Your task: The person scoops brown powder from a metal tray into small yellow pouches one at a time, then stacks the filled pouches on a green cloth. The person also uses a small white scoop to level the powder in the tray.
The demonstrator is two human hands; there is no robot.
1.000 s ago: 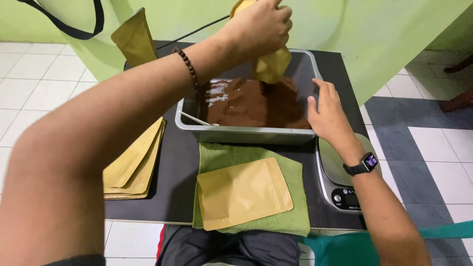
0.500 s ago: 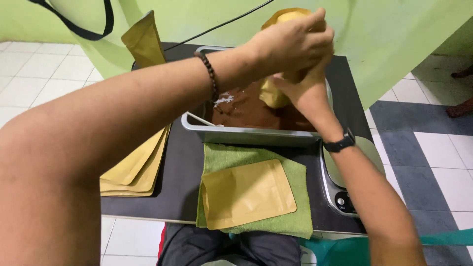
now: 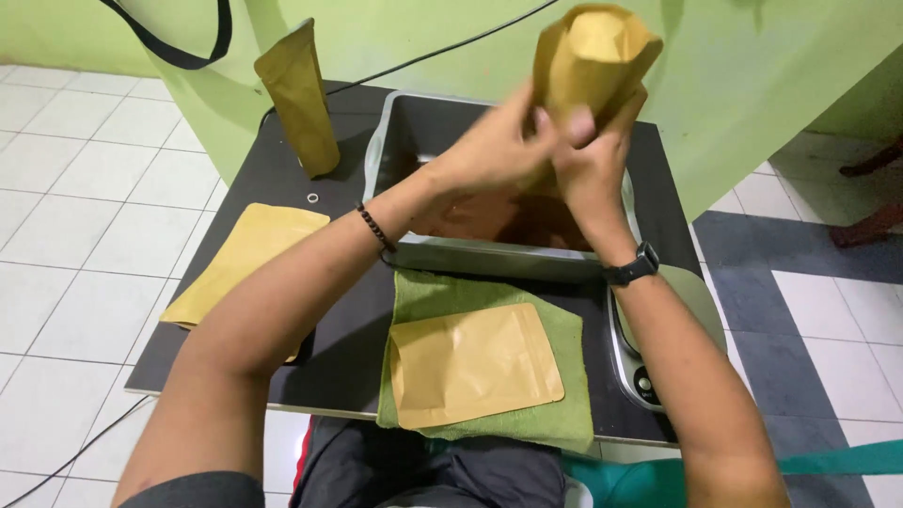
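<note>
Both hands hold a kraft-paper stand-up pouch [image 3: 593,58] upright above a steel tray [image 3: 489,256] of brown powder. My left hand [image 3: 499,141], with a bead bracelet on its wrist, grips the pouch's lower part from the left. Gripping the base from the right is my right hand [image 3: 594,160], which has a dark watch on its wrist. The pouch's open mouth faces up toward the camera. Its contents are hidden.
An empty flat pouch [image 3: 475,365] lies on a green cloth [image 3: 489,293] at the black table's near edge. A stack of flat pouches [image 3: 246,252] lies at left, and one pouch [image 3: 301,99] stands upright at the back left. A kitchen scale [image 3: 649,372] sits right of the tray.
My right hand left the tray's rim and joined my left hand on the pouch. The pouch rose and turned upright above the tray.
</note>
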